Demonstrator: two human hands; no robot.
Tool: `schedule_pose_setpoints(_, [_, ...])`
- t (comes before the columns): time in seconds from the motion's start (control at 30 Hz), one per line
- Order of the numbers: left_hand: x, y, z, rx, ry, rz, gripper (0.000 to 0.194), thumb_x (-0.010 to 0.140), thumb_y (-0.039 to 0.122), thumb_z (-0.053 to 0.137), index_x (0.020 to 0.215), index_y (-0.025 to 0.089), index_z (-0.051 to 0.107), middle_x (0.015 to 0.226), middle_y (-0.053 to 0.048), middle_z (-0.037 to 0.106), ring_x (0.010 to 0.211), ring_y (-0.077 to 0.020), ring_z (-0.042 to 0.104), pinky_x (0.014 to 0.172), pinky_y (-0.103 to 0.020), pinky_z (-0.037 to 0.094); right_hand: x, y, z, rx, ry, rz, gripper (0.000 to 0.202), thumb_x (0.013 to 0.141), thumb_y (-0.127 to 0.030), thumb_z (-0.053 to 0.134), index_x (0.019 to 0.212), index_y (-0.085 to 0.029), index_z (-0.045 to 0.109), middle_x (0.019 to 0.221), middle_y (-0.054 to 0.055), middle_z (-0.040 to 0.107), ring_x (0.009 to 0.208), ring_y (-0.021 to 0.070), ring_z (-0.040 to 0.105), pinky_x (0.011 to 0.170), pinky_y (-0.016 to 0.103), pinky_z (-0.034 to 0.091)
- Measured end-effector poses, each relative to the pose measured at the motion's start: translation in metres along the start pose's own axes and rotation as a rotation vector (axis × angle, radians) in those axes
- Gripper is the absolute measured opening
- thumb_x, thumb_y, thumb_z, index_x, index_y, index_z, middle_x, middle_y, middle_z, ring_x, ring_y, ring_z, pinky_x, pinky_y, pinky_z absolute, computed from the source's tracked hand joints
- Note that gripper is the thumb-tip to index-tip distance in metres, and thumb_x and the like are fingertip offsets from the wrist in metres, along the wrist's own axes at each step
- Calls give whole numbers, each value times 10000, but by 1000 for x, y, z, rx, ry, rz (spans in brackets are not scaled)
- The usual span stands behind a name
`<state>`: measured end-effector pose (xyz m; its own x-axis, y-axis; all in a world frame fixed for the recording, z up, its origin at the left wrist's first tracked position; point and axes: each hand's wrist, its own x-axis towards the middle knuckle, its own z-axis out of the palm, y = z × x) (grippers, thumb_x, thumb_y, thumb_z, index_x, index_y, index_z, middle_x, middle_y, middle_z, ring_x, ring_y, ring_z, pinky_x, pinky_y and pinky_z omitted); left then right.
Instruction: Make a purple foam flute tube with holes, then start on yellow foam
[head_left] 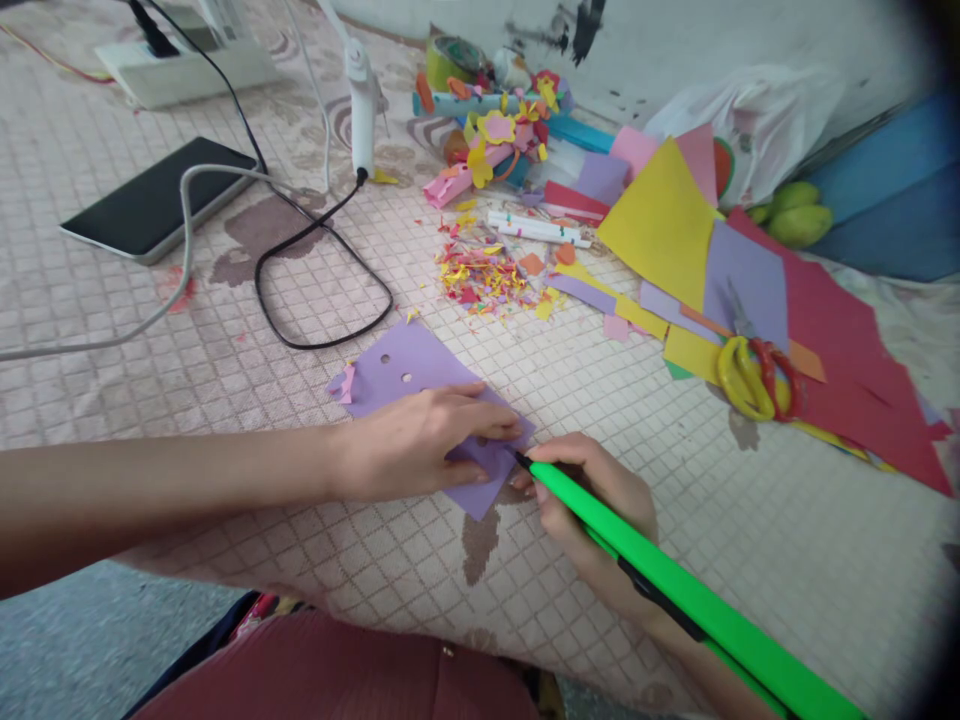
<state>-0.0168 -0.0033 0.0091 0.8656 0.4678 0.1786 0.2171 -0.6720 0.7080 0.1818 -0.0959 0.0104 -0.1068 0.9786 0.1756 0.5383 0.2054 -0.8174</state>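
A purple sheet of paper [412, 350] with small round holes lies slantwise on the patterned cloth. My left hand [431, 440] rests flat on it, fingers stretched toward its right corner. Fingers of my right hand [592, 490] are wrapped round a bright green pen-like tool [645, 560] with a dark tip. That tip meets the purple paper near its right edge, just beside my left fingertips. A small pink scrap [347, 384] sits at the paper's left corner.
Coloured paper clippings [487, 275] are heaped beyond the sheet. Scissors [757, 378] lie on coloured sheets [847, 340] at the right. Behind are a glue gun [363, 120], a black cable [330, 225], a dark tablet-like device [161, 195] and a power strip [180, 72].
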Motion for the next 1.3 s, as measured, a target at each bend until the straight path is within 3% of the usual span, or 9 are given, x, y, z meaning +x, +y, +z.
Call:
schedule_pose_setpoints(0.27, [-3,7,2,62,-3,-56,370,841,182,608,1203,130,550,1197,-69,641,1099,-219,596,1087,-409,351,-1,0,0,19,-16,21,217,770,-122,543,957,-225,581,788,-1,664,685,148,653,609,290,540])
schedule_pose_setpoints(0.4, [2,2,-2,-11,-12,34,408,826,176,625,1223,160,533,1213,-66,637,1117,-196,591,1097,-385,342,-1,0,-1,35,-32,44,196,785,-139,548,957,-228,579,785,-2,668,689,151,657,610,290,542])
schedule_pose_setpoints(0.5, [6,-5,-6,-87,-87,82,479,820,137,618,1277,184,484,1251,-50,620,1188,-179,550,1146,-399,264,-1,0,-1,38,-26,53,192,789,-137,550,956,-228,577,784,-3,672,693,152,661,616,291,544])
schedule_pose_setpoints(0.63, [8,-11,-8,-132,-137,27,612,792,118,643,1351,205,407,1251,-31,624,1240,-185,512,1159,-415,235,-1,0,-1,36,-22,44,205,791,-118,542,962,-226,574,789,-5,677,707,148,668,636,288,549])
schedule_pose_setpoints(0.8, [6,-10,-6,-117,-149,-2,614,794,129,654,1352,199,409,1274,-25,607,1267,-188,485,1172,-400,214,0,0,0,35,-17,24,221,781,-109,542,967,-223,573,805,-2,676,717,143,668,635,279,550])
schedule_pose_setpoints(1.03, [5,-7,-5,-58,-120,-49,513,797,136,655,1280,175,484,1287,-33,597,1256,-184,495,1164,-387,236,-2,1,0,22,-19,16,232,776,-110,534,972,-227,568,804,4,678,718,155,666,635,297,553])
schedule_pose_setpoints(1.3, [-3,4,5,-39,3,-92,603,795,149,656,1345,176,411,1224,-54,640,1238,-223,512,1131,-436,284,-1,-1,-1,29,-15,49,217,779,-119,541,965,-225,577,786,0,676,691,152,665,622,290,551])
